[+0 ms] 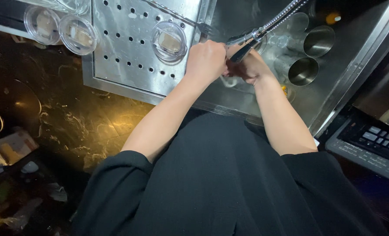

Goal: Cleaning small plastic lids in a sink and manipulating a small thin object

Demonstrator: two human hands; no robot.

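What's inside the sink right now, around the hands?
In the sink, two steel cups lie beside the right hand. The left hand meets it under the spray hose; whatever they grip is covered.

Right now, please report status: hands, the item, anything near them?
Both hands together over the sink, left hand, right hand. A small clear item between them, kind unclear. Sprayer hose just above; metal cups beside.

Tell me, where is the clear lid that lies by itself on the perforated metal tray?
In the head view the clear lid lies near the right edge of the perforated metal tray, just left of the left hand and the sink.
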